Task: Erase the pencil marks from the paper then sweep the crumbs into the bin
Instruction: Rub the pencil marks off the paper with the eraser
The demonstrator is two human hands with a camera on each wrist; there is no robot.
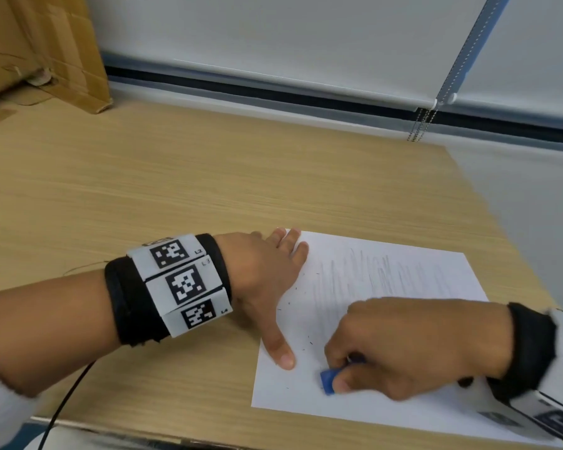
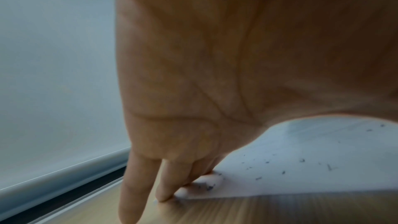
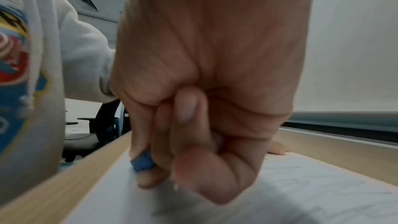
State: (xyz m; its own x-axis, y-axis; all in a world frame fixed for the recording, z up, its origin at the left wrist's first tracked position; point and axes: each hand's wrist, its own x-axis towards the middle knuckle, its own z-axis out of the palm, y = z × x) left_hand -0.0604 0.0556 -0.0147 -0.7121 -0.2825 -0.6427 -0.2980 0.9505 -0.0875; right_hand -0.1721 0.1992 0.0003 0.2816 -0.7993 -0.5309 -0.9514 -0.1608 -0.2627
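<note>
The left hand [image 1: 267, 274] lies flat so the paper [image 1: 387, 323] cannot slide; right hand [image 1: 413, 349] fingers [image 1: 340, 383] pinch the eraser [image 1: 328, 380] to rub.

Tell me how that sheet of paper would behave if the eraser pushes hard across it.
The paper looks thin and floppy, so it would likely slide or buckle unless pinned; the left hand presses its edge flat. The blue eraser, pinched by the right hand, probably drags it.

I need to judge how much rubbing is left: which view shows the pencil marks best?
The head view: the pencil marks run as grey strokes across the paper, beyond the right hand pinching the eraser. The right wrist view shows only faint, blurred lines; the left wrist view mostly crumbs.
</note>
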